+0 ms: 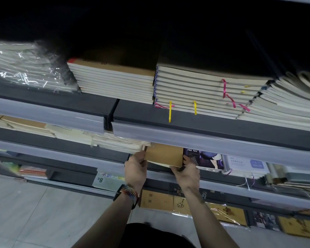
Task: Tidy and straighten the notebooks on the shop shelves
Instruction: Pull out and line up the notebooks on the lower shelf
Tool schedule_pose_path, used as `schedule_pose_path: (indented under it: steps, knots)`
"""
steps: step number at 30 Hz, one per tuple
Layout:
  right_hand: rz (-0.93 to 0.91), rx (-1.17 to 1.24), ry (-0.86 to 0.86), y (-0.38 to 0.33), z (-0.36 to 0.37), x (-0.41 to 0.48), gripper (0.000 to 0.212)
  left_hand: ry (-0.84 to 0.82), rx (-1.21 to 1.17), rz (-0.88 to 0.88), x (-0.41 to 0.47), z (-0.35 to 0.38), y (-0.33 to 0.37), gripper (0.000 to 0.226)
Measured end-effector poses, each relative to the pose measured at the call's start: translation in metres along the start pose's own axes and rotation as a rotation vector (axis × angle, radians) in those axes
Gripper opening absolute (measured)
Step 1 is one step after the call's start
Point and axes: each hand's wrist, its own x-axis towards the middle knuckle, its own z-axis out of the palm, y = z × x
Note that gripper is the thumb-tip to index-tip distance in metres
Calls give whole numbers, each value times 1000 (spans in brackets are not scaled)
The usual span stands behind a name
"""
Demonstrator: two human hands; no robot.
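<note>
My hands hold a brown notebook (pixel 164 154) between them: my left hand (pixel 135 170) grips its left edge and my right hand (pixel 186 173) pinches its near right corner. It lies flat, cover up, near edge towards me. Its far part is hidden under the shelf (pixel 222 140) above, so I cannot tell its long axis. A purple notebook (pixel 204 160) lies just right of my right hand.

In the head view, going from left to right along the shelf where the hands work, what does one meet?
Pale notebook stack, left hand, brown notebook, right hand, dark FOR YOU notebook, white notebook.
</note>
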Motion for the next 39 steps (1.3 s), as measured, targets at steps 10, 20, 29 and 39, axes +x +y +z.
schedule_pose_path:
  steps: [10,20,29,39]
  knots:
    - [-13,-131,88,8,14,-15,50,-36,-149,-105,-2,10,-15,32]
    - [94,14,143,8,14,-12,44,17,-190,-129,4,14,-19,23]
    - [122,20,171,9,23,-4,33,12,-335,-152,9,15,-22,12]
    - [135,-68,268,9,29,1,28,-21,-312,-222,10,12,-21,16]
